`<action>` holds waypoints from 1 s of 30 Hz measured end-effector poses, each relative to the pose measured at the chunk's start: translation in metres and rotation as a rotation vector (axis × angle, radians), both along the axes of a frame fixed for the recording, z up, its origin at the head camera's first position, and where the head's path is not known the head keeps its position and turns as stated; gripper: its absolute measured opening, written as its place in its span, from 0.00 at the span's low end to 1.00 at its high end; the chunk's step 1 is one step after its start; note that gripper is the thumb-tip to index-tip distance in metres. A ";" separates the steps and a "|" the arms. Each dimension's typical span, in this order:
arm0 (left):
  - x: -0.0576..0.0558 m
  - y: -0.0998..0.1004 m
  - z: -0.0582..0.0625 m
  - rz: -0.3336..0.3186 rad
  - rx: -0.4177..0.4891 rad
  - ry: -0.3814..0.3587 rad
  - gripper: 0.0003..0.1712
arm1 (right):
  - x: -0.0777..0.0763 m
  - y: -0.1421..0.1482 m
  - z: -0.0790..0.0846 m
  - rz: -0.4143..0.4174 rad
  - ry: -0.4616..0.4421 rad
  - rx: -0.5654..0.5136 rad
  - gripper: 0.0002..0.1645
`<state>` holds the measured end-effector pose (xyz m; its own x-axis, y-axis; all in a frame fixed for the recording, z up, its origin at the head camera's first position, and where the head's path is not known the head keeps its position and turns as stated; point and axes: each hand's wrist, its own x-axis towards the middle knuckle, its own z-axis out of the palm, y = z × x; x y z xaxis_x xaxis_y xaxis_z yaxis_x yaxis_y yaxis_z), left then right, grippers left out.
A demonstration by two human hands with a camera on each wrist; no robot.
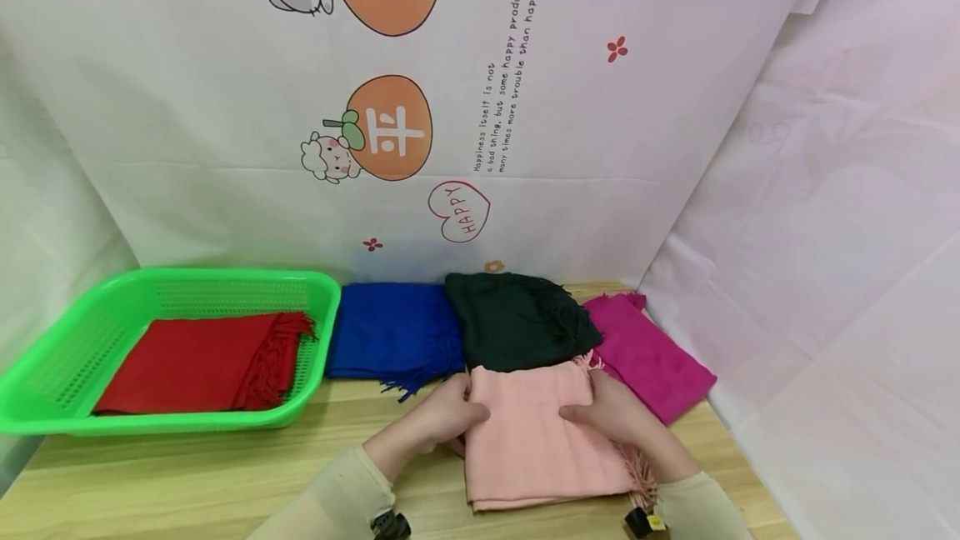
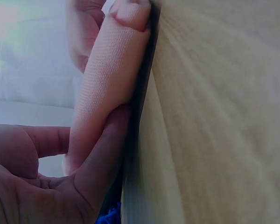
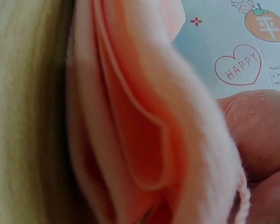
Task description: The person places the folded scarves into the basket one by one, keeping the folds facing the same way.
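Note:
A folded pink scarf (image 1: 536, 440) with fringe along its right side lies between my two hands near the table's front. My left hand (image 1: 448, 413) grips its left edge, thumb on top and fingers tucked beneath, as the left wrist view shows on the scarf's rounded fold (image 2: 107, 70). On the opposite edge my right hand (image 1: 618, 419) holds it with the thumb over the top; its other fingers are mostly hidden. In the right wrist view the scarf's stacked layers (image 3: 144, 140) fill the middle, beside part of the right hand (image 3: 266, 135).
A green basket (image 1: 318, 357) at the left holds a folded red scarf (image 1: 195, 361). Behind the pink one lie folded blue (image 1: 393, 327), dark green (image 1: 517, 323) and magenta (image 1: 656, 357) scarves on the wooden table (image 1: 225, 482). White printed cloth (image 1: 570, 123) hangs behind.

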<state>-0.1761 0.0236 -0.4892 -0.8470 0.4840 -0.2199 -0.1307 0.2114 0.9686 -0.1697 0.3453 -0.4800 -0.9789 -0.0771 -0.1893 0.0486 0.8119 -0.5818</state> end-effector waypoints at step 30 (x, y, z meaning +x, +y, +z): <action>0.001 -0.005 0.002 -0.024 -0.012 0.005 0.28 | 0.000 -0.003 -0.003 0.006 -0.014 -0.055 0.62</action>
<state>-0.1751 0.0189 -0.4869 -0.8362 0.5019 -0.2211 -0.1201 0.2257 0.9668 -0.1701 0.3421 -0.4829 -0.9756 -0.0940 -0.1982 0.0519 0.7790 -0.6249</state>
